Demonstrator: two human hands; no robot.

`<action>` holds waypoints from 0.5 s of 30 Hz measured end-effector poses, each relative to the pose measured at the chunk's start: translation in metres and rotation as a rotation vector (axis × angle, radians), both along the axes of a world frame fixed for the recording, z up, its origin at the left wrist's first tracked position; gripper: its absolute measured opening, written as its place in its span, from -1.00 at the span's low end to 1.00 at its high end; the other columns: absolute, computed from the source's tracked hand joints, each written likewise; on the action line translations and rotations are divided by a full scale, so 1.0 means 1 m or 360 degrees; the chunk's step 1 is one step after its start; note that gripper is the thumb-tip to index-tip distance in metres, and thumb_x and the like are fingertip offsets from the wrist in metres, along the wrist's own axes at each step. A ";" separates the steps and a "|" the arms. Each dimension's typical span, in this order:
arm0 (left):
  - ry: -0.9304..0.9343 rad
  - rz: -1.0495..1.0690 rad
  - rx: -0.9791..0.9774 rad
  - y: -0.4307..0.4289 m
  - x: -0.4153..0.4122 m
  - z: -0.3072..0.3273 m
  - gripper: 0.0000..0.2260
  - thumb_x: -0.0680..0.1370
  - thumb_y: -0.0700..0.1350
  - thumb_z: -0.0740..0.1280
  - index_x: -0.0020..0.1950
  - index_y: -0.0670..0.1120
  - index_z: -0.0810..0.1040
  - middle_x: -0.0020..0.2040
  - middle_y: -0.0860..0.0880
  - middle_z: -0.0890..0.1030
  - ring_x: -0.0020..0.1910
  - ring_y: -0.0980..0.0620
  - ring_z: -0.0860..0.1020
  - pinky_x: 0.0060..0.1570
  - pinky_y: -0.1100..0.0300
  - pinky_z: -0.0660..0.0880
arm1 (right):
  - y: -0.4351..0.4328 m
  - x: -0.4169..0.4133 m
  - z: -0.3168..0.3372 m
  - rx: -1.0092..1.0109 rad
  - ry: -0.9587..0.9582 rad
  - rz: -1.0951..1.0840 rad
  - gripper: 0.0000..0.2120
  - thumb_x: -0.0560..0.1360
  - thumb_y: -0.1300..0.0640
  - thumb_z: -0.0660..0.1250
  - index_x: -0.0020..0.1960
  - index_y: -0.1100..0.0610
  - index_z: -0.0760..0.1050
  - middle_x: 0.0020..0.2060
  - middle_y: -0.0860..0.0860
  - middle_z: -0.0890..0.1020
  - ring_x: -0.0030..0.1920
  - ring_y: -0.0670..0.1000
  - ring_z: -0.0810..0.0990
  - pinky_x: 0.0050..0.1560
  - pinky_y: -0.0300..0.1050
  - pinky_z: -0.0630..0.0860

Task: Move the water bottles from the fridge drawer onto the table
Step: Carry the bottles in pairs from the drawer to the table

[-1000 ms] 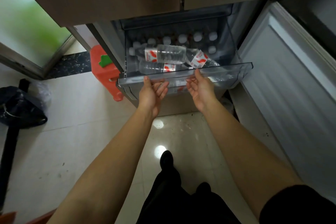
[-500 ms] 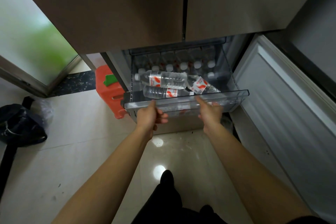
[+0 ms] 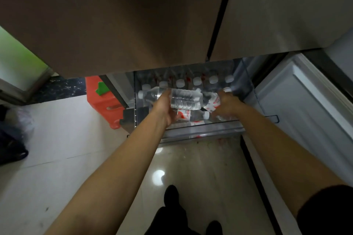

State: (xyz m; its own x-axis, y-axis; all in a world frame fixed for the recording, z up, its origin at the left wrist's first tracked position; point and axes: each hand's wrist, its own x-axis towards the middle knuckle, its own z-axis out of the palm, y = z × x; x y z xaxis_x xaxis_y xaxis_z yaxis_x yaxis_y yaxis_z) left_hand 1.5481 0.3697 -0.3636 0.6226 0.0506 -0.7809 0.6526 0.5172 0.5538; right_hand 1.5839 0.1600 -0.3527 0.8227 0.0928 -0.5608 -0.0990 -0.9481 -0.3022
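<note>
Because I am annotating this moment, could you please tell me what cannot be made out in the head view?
Head view only:
Right hand: its own back hides the fingers, so its grip on the tilted bottle is unclear.
Upright bottles: the closed upper doors cut off the back rows; count unknown.
Bottle labels: print blurred, unreadable.
Table: outside the frame.

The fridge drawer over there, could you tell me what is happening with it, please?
A person reaches into the open fridge drawer with both hands. The left hand grips a clear bottle lying crosswise on top; the right hand grips a labelled bottle beside it. A third bottle lies near the front, and upright bottles fill the back. Both gripped bottles are inside the drawer.
</note>
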 end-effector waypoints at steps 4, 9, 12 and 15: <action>0.0111 -0.0065 0.0065 0.003 0.033 -0.036 -0.39 0.31 0.19 0.37 0.28 -0.08 0.58 0.10 -0.17 0.70 0.05 -0.22 0.68 0.14 -0.18 0.55 | 0.006 0.014 -0.016 0.0107 0.0117 0.0050 -0.48 0.49 0.08 0.47 0.39 0.14 0.41 0.26 0.13 0.57 0.22 0.16 0.56 0.27 0.08 0.50; 0.0287 -0.0056 -0.0103 0.010 0.061 -0.098 -0.22 0.17 0.26 0.51 0.30 -0.08 0.53 0.18 -0.24 0.65 0.07 -0.33 0.65 0.20 -0.35 0.47 | 0.000 0.017 -0.037 -0.0024 0.0000 0.0060 -0.50 0.49 -0.04 0.44 0.36 0.10 0.45 0.27 0.10 0.57 0.23 0.13 0.56 0.25 0.01 0.48; 0.0210 -0.0008 -0.0051 0.004 0.045 -0.053 -0.47 0.45 0.22 0.38 0.25 -0.12 0.58 0.09 -0.22 0.69 0.03 -0.29 0.68 0.15 -0.32 0.53 | -0.002 0.012 -0.033 -0.0022 -0.0023 -0.0047 -0.49 0.49 -0.12 0.42 0.34 0.11 0.45 0.24 0.10 0.58 0.21 0.15 0.57 0.23 0.03 0.51; 0.0129 0.0126 -0.0030 0.003 0.034 -0.035 -0.55 0.53 0.15 0.39 0.25 -0.14 0.58 0.03 -0.19 0.71 -0.03 -0.23 0.70 0.07 -0.22 0.60 | -0.008 0.008 -0.028 -0.0056 -0.0149 -0.0090 -0.37 0.49 -0.06 0.44 0.41 0.23 0.31 0.31 0.20 0.53 0.28 0.21 0.53 0.25 0.03 0.48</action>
